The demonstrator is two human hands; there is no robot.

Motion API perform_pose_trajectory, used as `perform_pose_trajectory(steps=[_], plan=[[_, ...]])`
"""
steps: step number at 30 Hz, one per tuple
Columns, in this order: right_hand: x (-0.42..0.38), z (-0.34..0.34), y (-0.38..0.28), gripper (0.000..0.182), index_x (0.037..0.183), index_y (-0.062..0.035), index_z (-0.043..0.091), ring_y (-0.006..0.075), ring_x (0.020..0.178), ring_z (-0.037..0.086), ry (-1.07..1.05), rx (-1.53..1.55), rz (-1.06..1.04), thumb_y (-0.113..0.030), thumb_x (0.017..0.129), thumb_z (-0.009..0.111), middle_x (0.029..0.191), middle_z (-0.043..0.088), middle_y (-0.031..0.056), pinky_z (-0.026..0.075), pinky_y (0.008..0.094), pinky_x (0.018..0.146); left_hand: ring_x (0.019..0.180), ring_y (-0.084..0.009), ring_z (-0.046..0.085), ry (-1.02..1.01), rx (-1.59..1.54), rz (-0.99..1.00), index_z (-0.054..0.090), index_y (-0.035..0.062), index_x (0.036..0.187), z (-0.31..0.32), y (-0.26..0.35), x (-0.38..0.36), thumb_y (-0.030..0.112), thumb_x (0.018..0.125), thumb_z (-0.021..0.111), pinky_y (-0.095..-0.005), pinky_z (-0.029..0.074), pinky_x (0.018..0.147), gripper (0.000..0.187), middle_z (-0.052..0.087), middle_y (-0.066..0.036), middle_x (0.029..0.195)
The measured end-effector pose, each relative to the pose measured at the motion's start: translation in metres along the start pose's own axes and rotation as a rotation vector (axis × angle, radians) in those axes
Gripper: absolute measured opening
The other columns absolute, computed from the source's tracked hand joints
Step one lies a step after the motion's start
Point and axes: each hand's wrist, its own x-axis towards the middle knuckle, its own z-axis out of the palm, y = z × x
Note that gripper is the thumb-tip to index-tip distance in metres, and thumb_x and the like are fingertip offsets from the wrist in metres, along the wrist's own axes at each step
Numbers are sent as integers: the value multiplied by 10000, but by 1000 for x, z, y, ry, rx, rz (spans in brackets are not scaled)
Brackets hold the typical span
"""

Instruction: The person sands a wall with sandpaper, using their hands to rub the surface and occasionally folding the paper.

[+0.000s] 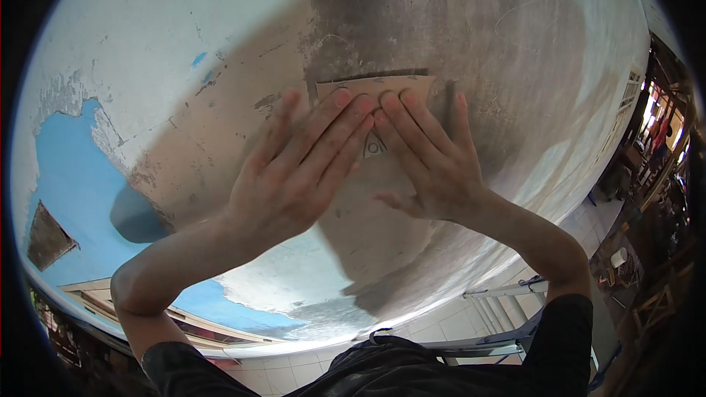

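Note:
A brown sheet of sandpaper, printed marks on its back, lies against a worn, patchy wall. My left hand lies flat over the sheet's left part, its fingers stretched upward. From the other side my right hand presses the right part with its fingers straight and thumb spread away. The fingertips of both hands meet near the sheet's middle. Most of the sheet is hidden under the fingers; its top edge and a small printed patch between the hands show.
Peeling blue paint shows on the left of the wall, and a dark bare patch at the upper right. A metal ladder stands below right, above a tiled floor. Cluttered items lie at far right.

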Motion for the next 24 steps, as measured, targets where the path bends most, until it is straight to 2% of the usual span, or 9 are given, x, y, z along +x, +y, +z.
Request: perform_pose_trajectory(steps=[2,5,8,11,14,17,20,24], plan=[[-6,1,-2,856,1430,-76,378,235,1389,326,-8,-16,-13,-634,809,570,1495,353,102,118,680,1086,1367,-203,373,-1,-43,-1,522,82,1330,-1,1,-2,264,870,616,-585,151,1148,503,469,-60,1426],[18,-8,5,858,1427,-80,384,234,1390,322,25,-97,27,-641,803,569,1492,356,98,111,681,1089,1368,-198,371,65,59,27,525,81,1326,-7,-18,18,287,889,599,-586,144,1149,489,468,-61,1426],[27,-12,2,866,1427,-88,387,229,1390,321,50,-26,85,-656,797,564,1489,360,90,97,688,1090,1364,-188,377,47,48,-17,527,85,1326,-8,-15,22,288,889,598,-603,143,1142,486,473,-55,1422],[-4,-1,-9,855,1424,-87,390,229,1386,329,-11,90,67,-671,815,530,1492,355,91,94,692,1086,1361,-189,383,7,-94,-51,525,70,1324,3,8,-3,241,859,632,-609,148,1137,507,476,-53,1420],[-4,1,-2,877,1423,-81,389,227,1386,331,-2,-13,-4,-696,811,516,1497,344,95,86,691,1089,1360,-197,385,23,-93,2,529,57,1318,1,-1,3,231,862,629,-601,161,1137,498,470,-64,1424],[11,-5,5,904,1424,-87,389,222,1387,330,2,-122,36,-714,789,529,1497,344,96,74,687,1095,1378,-173,334,80,77,57,534,75,1309,-4,-17,19,364,908,578,-573,141,1171,497,465,-53,1419],[12,-7,0,903,1423,-90,393,222,1388,328,18,-58,89,-716,787,529,1493,352,98,75,683,1098,1357,-186,388,80,-49,4,535,68,1312,-2,-10,19,250,865,634,-613,142,1140,493,476,-54,1418],[-12,4,-8,871,1435,-86,370,229,1393,322,5,22,78,-709,834,466,1498,345,106,84,667,1106,1358,-190,389,63,-105,13,547,63,1296,6,1,7,232,849,649,-604,152,1140,489,483,-60,1411]])
